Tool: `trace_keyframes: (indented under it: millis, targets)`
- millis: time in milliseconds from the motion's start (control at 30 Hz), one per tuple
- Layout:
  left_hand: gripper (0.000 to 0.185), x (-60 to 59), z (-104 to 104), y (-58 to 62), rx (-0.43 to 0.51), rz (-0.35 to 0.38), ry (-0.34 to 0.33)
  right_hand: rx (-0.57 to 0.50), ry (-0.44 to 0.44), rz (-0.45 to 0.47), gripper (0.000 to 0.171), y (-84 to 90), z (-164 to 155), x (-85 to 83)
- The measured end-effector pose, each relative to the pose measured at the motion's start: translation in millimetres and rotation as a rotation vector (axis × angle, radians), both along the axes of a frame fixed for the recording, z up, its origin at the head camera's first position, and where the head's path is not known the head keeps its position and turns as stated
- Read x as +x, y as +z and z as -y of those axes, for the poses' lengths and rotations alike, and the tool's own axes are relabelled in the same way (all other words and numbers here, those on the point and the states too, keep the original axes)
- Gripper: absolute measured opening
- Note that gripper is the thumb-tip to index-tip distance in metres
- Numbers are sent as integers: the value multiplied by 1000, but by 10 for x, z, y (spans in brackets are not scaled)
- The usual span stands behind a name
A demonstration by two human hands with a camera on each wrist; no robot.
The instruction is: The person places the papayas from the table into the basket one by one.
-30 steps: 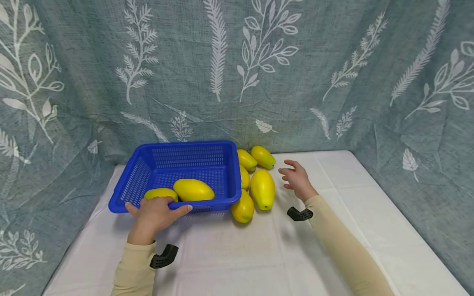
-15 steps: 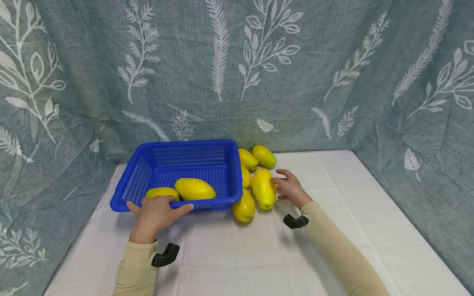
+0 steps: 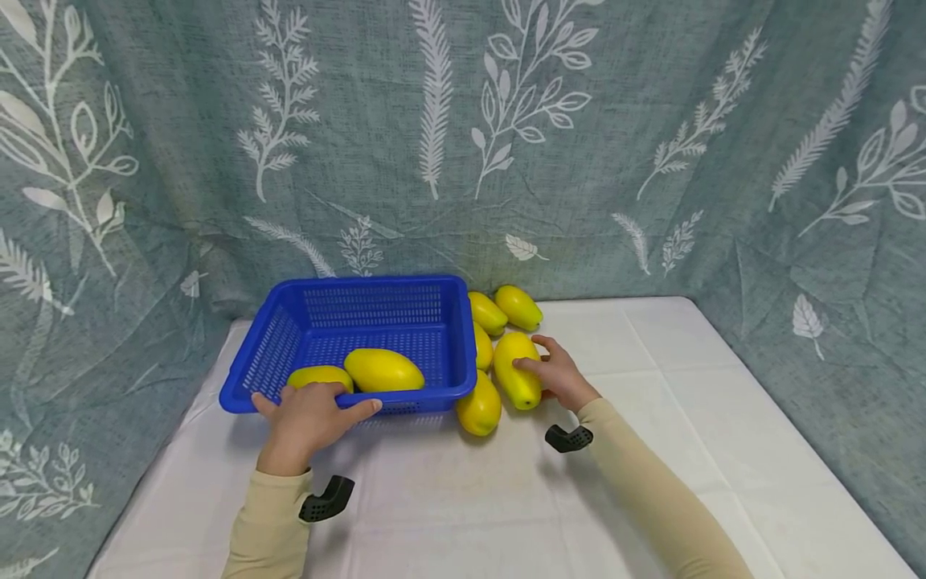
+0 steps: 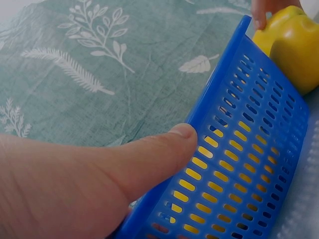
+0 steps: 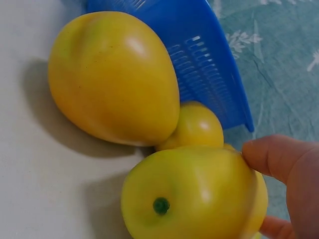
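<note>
My left hand (image 3: 307, 422) grips the near rim of a blue plastic basket (image 3: 463, 378); in the left wrist view the thumb (image 4: 169, 144) lies over the rim's outer side, while the fingers are mostly hidden. Two yellow papayas, one plump and long (image 3: 383, 370) and one partly behind my left hand (image 3: 318, 375), lie inside. Right of the basket, my right hand (image 3: 560, 376) holds a long papaya (image 3: 515, 374) from its right side. The right wrist view shows my thumb (image 5: 271, 154) against this papaya (image 5: 194, 194), its green stem spot facing the camera.
Several more papayas sit along the basket's right wall: one in front (image 3: 479, 406), one partly hidden (image 3: 482, 347), and two at the back, left (image 3: 488, 314) and right (image 3: 518, 307). A white cloth (image 3: 448, 498) covers the table. A leaf-patterned curtain (image 3: 376, 161) hangs behind.
My right hand has moved left and slightly down from beside the long papaya and now grips it. The left hand keeps its hold on the basket rim.
</note>
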State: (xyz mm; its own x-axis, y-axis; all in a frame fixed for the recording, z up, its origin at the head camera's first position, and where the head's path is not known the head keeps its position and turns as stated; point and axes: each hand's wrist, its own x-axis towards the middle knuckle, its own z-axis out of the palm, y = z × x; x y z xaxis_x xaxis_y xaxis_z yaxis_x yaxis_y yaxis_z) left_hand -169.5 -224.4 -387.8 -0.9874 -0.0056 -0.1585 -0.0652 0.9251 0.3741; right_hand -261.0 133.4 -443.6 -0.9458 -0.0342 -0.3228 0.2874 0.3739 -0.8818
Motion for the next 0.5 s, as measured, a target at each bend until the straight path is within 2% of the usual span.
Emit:
trace_keyframes:
  millis: [333,500]
  targets:
    - [91,4,-4,6,-2,3,4,58,56,-40,71,16,67,28]
    - [91,9,-3,6,-1,-1,5,100,84,-66,76,20,86,30]
